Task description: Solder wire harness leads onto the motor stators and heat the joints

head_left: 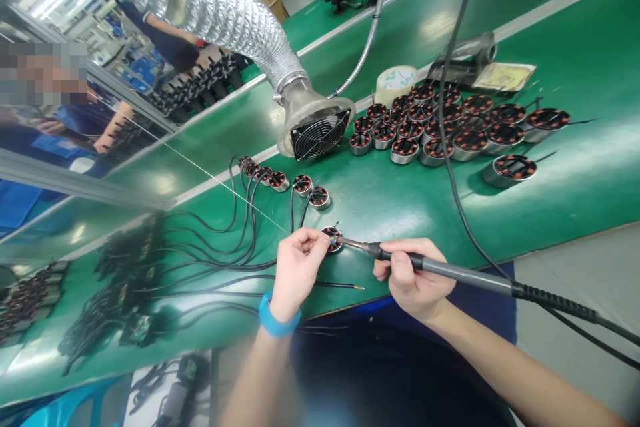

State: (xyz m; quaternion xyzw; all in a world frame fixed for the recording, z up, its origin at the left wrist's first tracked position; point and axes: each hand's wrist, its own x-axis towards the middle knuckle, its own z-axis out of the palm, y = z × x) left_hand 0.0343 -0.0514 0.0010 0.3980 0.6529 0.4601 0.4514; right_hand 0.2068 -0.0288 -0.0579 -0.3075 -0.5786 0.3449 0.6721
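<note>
A wound motor stator (332, 239) is pinched at its edge by the fingertips of the left hand (299, 270), on whose wrist a blue band (276, 315) is worn. A soldering iron (450, 271) is gripped pencil-fashion in the right hand (414, 278), with its tip placed against the stator. Wired stators (278, 181) are laid out just behind, on a green workbench (400, 207). Unwired stators (430, 140) are grouped beside a fume extractor fan (318, 135) fitted with foil ducting (210, 7).

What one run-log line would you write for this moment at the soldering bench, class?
Left hand: thin wire | Right hand: soldering iron, tip at wound stator | Nearby: wired stators, extractor fan
</note>
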